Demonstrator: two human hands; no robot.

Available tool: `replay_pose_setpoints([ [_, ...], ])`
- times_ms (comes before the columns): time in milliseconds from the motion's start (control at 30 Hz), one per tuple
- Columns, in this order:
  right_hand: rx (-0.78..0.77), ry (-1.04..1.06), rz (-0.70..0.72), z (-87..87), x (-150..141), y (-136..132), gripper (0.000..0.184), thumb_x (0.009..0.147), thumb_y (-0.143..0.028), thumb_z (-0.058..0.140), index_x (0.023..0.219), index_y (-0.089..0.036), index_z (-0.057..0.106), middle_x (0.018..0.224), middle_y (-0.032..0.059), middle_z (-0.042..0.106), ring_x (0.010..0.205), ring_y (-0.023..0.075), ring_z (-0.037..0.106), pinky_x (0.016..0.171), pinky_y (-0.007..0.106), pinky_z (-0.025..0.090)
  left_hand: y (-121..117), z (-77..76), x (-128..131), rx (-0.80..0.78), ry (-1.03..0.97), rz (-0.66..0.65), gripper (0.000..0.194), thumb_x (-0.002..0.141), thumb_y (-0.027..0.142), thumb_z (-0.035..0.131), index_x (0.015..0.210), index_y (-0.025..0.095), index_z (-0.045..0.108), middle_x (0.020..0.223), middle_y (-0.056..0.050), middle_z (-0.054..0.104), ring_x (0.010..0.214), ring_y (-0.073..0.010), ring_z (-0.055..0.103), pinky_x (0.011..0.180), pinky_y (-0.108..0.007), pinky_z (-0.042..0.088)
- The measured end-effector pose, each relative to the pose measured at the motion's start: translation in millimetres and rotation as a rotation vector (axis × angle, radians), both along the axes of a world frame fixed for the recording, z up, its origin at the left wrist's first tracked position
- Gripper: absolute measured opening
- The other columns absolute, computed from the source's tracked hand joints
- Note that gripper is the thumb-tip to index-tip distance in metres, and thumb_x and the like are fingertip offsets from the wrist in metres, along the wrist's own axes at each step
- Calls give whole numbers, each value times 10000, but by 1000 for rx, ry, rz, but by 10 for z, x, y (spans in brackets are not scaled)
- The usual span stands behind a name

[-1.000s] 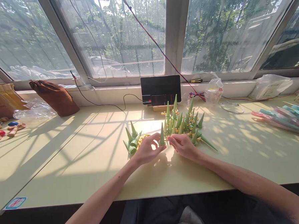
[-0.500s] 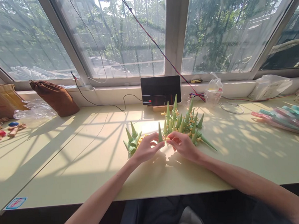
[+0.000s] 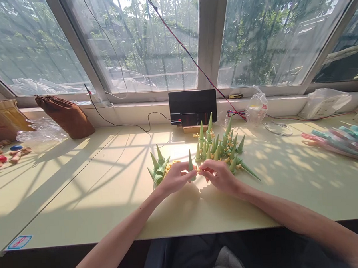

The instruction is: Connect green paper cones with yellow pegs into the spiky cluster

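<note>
My left hand point(image 3: 174, 179) pinches a green cone point(image 3: 190, 161) that points upward, just above the pale yellow table point(image 3: 79, 187). My right hand point(image 3: 219, 176) is closed on a small yellow peg point(image 3: 200, 170) held against the base of that cone. Behind the hands stands a cluster of several upright green cones point(image 3: 220, 146) with small yellow pegs among them. To the left of my left hand lies a smaller bunch of green cones point(image 3: 158, 167) with a few yellow pegs beside it.
A black tablet point(image 3: 192, 107) leans on the window sill behind the cones, with cables running to it. A brown pouch point(image 3: 65, 116) and wooden toys point(image 3: 6, 155) lie far left. Plastic bags point(image 3: 257, 106) and pastel packets point(image 3: 341, 139) sit at the right.
The green cone in my left hand has tilted and shifted slightly left and lower. My right hand has brought the yellow peg up to the cone's base.
</note>
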State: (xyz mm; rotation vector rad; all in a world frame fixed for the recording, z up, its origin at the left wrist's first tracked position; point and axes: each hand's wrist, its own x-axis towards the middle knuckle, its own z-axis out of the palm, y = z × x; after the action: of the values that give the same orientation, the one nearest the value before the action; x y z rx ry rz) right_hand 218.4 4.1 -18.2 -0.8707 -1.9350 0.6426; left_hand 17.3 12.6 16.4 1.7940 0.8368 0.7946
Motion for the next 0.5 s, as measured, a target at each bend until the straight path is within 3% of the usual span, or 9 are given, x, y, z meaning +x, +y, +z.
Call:
replay_pose_setpoints([
  [267, 113, 6, 28, 30, 2, 15, 238, 952, -367, 574, 842, -197, 699, 804, 50, 665, 571, 114, 558, 522, 240, 461, 0, 38, 18, -229, -78, 24, 255, 785, 349, 716, 850, 104, 745, 676, -35, 616, 628, -129, 553, 557, -248, 508],
  [500, 159, -27, 38, 15, 22, 12, 212, 960, -318, 568, 851, -190, 698, 799, 49, 656, 594, 118, 555, 541, 239, 445, 3, 8, 12, -199, -44, 28, 212, 793, 317, 695, 844, 116, 739, 705, -40, 624, 662, -141, 563, 553, -239, 498],
])
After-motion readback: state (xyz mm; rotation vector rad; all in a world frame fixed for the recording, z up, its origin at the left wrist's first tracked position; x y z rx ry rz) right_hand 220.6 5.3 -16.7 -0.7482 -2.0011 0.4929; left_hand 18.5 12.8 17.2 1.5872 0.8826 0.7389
